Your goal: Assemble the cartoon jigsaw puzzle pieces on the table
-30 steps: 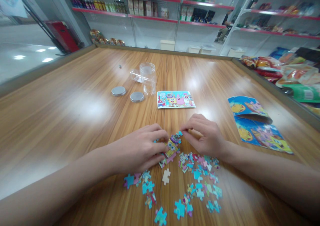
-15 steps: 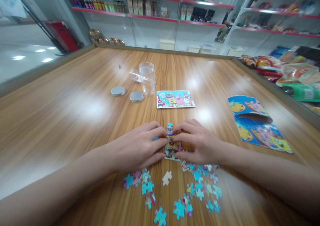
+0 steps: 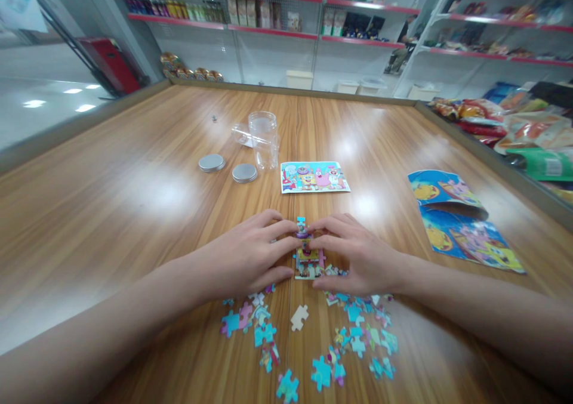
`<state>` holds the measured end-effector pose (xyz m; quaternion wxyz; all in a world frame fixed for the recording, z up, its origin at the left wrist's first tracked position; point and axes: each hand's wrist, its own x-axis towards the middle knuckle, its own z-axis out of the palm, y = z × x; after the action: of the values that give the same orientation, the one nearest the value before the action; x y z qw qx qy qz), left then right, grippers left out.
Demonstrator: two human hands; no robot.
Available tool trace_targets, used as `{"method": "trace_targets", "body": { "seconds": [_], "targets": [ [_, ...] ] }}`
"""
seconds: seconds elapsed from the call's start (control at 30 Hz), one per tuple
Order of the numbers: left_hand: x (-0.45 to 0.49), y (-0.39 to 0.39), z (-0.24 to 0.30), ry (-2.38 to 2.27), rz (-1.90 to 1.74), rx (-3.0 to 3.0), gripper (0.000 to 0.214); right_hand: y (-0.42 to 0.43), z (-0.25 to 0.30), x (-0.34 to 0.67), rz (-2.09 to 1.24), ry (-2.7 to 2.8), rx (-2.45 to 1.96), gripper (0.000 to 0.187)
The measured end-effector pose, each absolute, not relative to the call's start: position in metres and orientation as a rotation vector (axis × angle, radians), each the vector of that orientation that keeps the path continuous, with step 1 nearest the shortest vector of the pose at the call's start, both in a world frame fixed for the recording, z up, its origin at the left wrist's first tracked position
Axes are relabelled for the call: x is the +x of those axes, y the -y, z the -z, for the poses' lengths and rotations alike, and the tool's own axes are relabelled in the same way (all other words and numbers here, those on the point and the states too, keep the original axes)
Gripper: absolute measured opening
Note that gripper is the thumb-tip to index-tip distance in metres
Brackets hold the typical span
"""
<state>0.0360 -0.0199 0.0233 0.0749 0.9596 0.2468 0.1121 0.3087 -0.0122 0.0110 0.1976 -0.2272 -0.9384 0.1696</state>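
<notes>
And the partly joined SpongeBob jigsaw (image 3: 307,255), slanted a second ago, now lies squared with the picture card (image 3: 314,178)! Left hand (image 3: 250,255) and right hand (image 3: 353,252) flank it, fingers and thumbs parted wide; whether fingertips press its edges is hard to tell.

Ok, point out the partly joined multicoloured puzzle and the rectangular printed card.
Partly joined multicoloured puzzle (image 3: 308,256), head view: its yellow middle.
Rectangular printed card (image 3: 315,178), head view: centre of its face.

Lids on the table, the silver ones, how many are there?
2. The left lid lies farther from the upright jar; the right lid lies nearer it. Neither is hidden.
</notes>
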Motion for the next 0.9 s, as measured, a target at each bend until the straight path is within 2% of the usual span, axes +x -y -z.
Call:
{"method": "trace_targets", "body": {
  "seconds": [0.5,0.7,0.9],
  "targets": [
    [0.0337,0.0192,-0.0206,-0.835,-0.281,2.915,0.049,0.0092,-0.0054,0.3074,-0.380,2.561,-0.765,0.048],
    [0.0339,0.0200,-0.0222,-0.846,-0.264,2.888,0.042,0.0083,-0.0044,0.3080,-0.373,2.567,-0.772,0.050],
    [0.0337,0.0203,-0.0234,-0.834,-0.283,2.885,0.039,0.0075,-0.0050,0.3087,-0.374,2.575,-0.754,0.066]
  ]
}}
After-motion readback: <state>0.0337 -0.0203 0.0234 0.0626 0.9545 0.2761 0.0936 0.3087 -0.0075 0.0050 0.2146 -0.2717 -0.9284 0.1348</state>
